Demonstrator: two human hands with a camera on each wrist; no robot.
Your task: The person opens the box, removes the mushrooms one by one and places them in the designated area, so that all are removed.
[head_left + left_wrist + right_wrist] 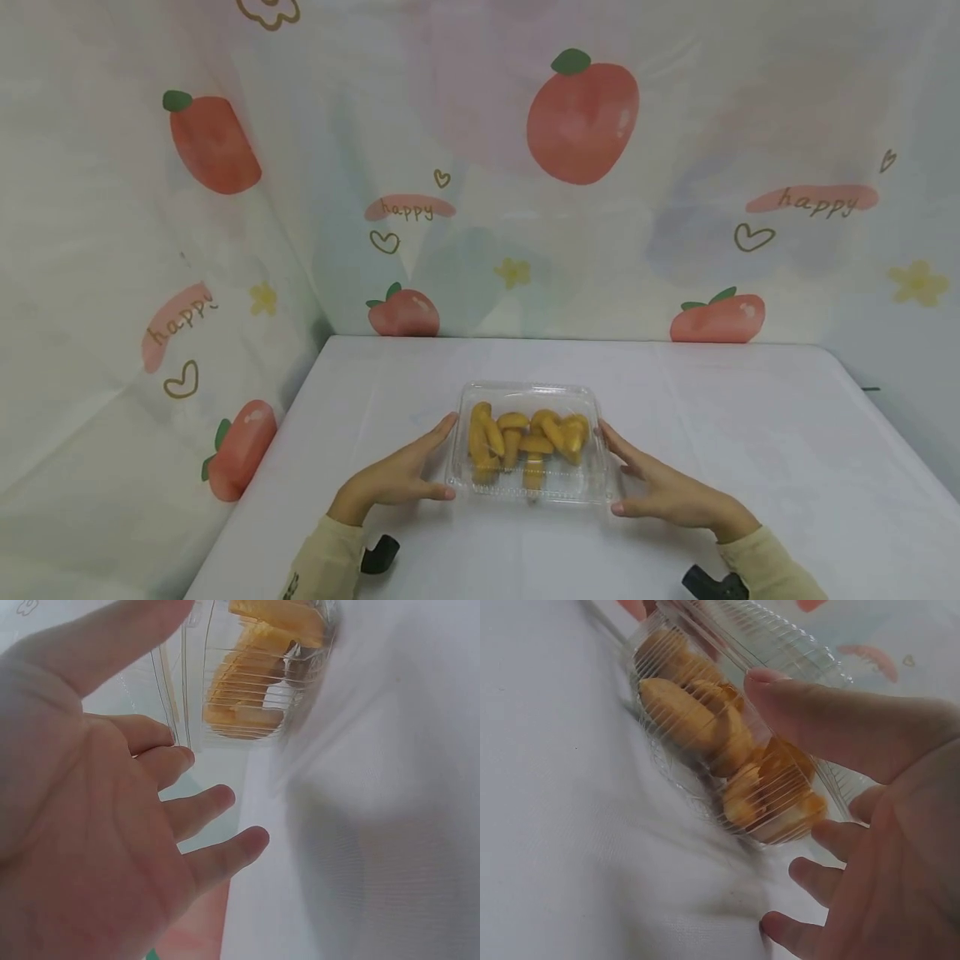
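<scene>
A clear plastic clamshell box (588,483) stands on the white table with its lid down. Inside it lie several yellow-brown mushrooms (513,422), some on their sides. At the box's left side is my left hand (393,479), thumb and fingers spread apart and fingertips right at the rim. My right hand (667,493) mirrors it on the right side, fingers loosely extended. From the right wrist, the thumb overlaps the edge of the box (742,652), while the other fingers reach out beside it. Neither hand curls around the box.
The table (750,417) is covered in white cloth. Behind it and along its left side hangs a pale curtain (480,275) printed with red fruit, hearts and words. A dark wrist-worn piece (380,554) sits beside the left sleeve, another (712,583) beside the right.
</scene>
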